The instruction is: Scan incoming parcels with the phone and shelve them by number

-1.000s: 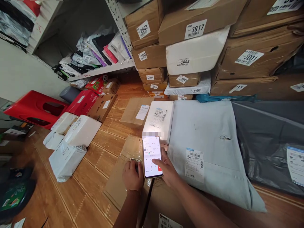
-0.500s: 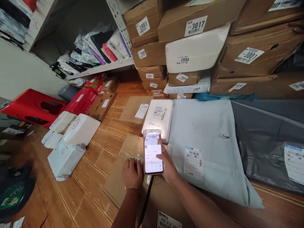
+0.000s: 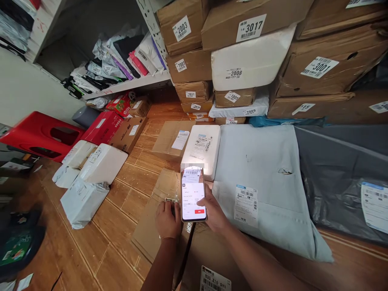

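Observation:
A phone [image 3: 193, 196] with a lit screen is in my right hand [image 3: 214, 210], its thumb over the lower right of the screen. The screen shows a label with a barcode at the top and a red button low down. My left hand [image 3: 168, 220] rests on a cardboard box [image 3: 151, 230] just left of the phone, fingertips at a small label; whether it grips anything is hidden. Beyond the phone lies a white package [image 3: 201, 147]. A large grey parcel [image 3: 260, 161] with a shipping label is right of my right hand.
Stacked cartons [image 3: 186, 64] with numbered labels stand at the back. Bagged parcels fill a shelf [image 3: 127, 85] at the upper left. White packages [image 3: 104, 163] and a red plastic stool [image 3: 45, 135] are on the wooden floor [image 3: 112, 218] at left. A black-wrapped parcel [image 3: 336, 194] lies at right.
The phone has shifted slightly left. Its screen has changed from a number keypad to a view with a red button. My left hand has stayed on the box.

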The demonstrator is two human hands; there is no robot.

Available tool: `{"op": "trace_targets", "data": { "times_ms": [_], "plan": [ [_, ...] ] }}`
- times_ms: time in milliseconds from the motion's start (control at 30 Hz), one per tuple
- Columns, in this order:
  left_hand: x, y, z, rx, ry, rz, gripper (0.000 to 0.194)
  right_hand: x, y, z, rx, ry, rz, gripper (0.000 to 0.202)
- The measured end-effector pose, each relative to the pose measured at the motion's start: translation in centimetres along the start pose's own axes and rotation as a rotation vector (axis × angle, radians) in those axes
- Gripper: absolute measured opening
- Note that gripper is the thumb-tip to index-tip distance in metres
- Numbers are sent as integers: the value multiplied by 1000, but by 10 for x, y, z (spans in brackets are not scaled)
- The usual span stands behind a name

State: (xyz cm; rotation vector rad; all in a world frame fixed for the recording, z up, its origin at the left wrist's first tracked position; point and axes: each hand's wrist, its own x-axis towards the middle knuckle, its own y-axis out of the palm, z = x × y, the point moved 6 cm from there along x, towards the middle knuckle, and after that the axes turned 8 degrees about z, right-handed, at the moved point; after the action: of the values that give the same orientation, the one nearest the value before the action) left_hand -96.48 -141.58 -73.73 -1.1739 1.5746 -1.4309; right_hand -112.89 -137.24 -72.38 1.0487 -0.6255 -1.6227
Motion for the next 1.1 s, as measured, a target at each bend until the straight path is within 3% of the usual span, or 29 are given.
{"op": "trace_targets", "data": {
  "times_ms": [167,333,533,733,1100],
  "plan": [
    [-1,-1,-1,10,-8,-27,22,-1,3,0,-14,0,74,60],
    [0,1,-2,8,34,6,18,-6,7,6,-38,0,155,78],
    [-2,0,-2,3,-21,7,17,-11,9,8,-65,-32,263,81],
    [-4,10,8,-7,15,44,10,-2,-5,-6,-158,-70,266,87],
    [-10,15,3,-78,-9,14,10,12,-24,-41,-242,-104,276,92]
  ]
}}
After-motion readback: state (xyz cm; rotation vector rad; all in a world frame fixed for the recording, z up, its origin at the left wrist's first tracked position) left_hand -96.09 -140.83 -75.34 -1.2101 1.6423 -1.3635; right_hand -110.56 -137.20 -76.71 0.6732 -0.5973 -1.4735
